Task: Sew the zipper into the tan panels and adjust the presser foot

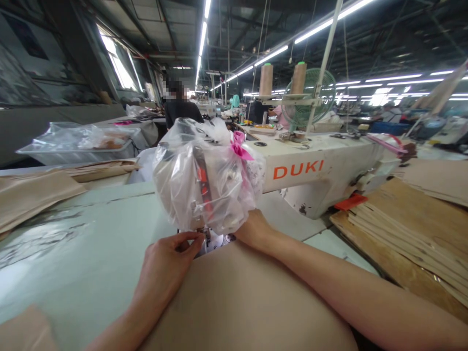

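Observation:
A white sewing machine (300, 168) stands in front of me, its head wrapped in a clear plastic bag (175, 175) tied with a pink ribbon (240, 146). My left hand (166, 258) is at the needle area, thumb and forefinger pinched together beside the presser foot (206, 236); anything between the fingertips is too small to make out. My right hand (254, 229) reaches under the right side of the bagged head, its fingers hidden there. Beige fabric (237, 297) spreads from the needle plate towards me, below both forearms.
Stacked beige fabric pieces (398, 243) lie on a brown board (413, 200) at the right. More beige fabric (32, 195) rests on the left of the pale green table (91, 253). Behind are a plastic tray (73, 153), thread cones (266, 80), a fan (310, 97) and a person (181, 109).

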A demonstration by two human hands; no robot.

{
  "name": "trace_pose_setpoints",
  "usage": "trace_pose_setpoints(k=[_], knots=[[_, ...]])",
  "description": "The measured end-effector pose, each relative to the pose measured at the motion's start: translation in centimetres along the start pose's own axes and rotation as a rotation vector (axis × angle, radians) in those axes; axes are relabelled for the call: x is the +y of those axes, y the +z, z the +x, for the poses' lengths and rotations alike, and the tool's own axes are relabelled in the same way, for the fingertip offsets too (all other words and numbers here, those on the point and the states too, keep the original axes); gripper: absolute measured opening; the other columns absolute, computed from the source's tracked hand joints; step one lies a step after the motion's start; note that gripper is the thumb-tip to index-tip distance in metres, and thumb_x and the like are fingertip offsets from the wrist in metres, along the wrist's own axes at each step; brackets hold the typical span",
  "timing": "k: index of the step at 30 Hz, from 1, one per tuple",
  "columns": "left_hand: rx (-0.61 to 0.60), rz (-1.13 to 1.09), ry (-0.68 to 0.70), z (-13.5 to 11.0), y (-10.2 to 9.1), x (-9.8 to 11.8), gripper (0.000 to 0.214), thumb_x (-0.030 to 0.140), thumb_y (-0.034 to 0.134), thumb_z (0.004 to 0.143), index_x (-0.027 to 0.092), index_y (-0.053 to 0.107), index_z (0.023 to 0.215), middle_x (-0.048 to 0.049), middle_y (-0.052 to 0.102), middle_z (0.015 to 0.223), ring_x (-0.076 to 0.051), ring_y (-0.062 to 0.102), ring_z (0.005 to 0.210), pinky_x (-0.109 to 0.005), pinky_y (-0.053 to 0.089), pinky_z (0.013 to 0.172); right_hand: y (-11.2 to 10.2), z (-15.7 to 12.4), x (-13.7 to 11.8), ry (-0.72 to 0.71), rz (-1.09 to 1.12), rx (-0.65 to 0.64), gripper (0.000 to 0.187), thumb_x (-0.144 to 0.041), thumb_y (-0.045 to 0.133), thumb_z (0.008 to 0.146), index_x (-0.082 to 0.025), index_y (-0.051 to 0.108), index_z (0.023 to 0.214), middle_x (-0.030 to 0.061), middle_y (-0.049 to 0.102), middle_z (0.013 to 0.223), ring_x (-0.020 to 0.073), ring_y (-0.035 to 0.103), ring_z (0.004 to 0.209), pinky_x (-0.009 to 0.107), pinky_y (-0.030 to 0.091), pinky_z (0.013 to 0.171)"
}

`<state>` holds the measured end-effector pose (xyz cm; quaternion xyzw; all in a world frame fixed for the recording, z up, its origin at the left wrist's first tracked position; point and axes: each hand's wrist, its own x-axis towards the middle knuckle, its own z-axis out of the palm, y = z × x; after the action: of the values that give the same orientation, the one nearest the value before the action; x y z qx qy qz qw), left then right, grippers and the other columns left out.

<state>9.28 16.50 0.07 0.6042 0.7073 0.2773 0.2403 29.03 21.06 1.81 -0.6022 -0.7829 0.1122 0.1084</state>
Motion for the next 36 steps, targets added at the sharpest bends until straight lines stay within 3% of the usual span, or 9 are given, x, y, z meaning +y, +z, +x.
trace_pose_setpoints(k=[8, 15, 23, 27, 36], knots=[[0.023, 0.003, -0.028, 0.2, 0.2, -0.3, 0.039, 0.056, 0.061, 0.078, 0.027, 0.078, 0.098, 0.0014, 0.078, 0.086, -0.023, 0.070, 0.090, -0.025, 0.043, 0.070, 0.5, 0.3, 0.8, -0.069, 0.149, 0.069, 0.019, -0.026, 0.053, 0.088, -0.019, 0.071, 0.090, 0.0109, 0.073, 0.100, 0.0272, 0.064, 0.103, 0.030, 0.046, 0.081], [0.018, 0.033, -0.029, -0.1, 0.1, 0.3, 0.038, 0.055, 0.060, 0.081, 0.025, 0.078, 0.097, 0.0003, 0.077, 0.081, -0.024, 0.070, 0.088, -0.026, 0.042, 0.069, 1.1, 0.2, 0.5, -0.116, 0.278, 0.103, 0.013, -0.026, 0.058, 0.087, -0.021, 0.071, 0.089, 0.0080, 0.073, 0.100, 0.0257, 0.064, 0.101, 0.029, 0.047, 0.081], [0.002, 0.069, 0.014, -0.3, 0.0, 0.2, 0.039, 0.057, 0.058, 0.083, 0.026, 0.078, 0.097, 0.0012, 0.076, 0.077, -0.024, 0.069, 0.085, -0.027, 0.041, 0.068, 0.5, -0.2, 0.2, -0.190, 0.433, 0.067, 0.016, -0.034, 0.077, 0.077, -0.021, 0.070, 0.073, 0.0027, 0.071, 0.074, 0.0230, 0.067, 0.083, 0.028, 0.050, 0.075], [0.007, 0.092, 0.026, -0.3, 0.2, 0.1, 0.038, 0.055, 0.056, 0.083, 0.027, 0.077, 0.097, 0.0007, 0.076, 0.076, -0.023, 0.069, 0.080, -0.028, 0.041, 0.067, 1.0, -0.3, 0.2, -0.253, 0.578, 0.109, 0.015, -0.030, 0.081, 0.074, -0.020, 0.070, 0.075, 0.0021, 0.073, 0.080, 0.0220, 0.068, 0.088, 0.028, 0.050, 0.079], [0.010, 0.109, 0.000, -0.4, 0.0, 0.5, 0.035, 0.055, 0.058, 0.082, 0.029, 0.077, 0.098, 0.0032, 0.075, 0.075, -0.022, 0.069, 0.081, -0.026, 0.041, 0.068, 1.6, -0.4, -0.1, -0.297, 0.550, 0.135, 0.023, -0.031, 0.078, 0.078, -0.021, 0.072, 0.098, 0.0031, 0.074, 0.095, 0.0218, 0.068, 0.094, 0.027, 0.049, 0.081]])
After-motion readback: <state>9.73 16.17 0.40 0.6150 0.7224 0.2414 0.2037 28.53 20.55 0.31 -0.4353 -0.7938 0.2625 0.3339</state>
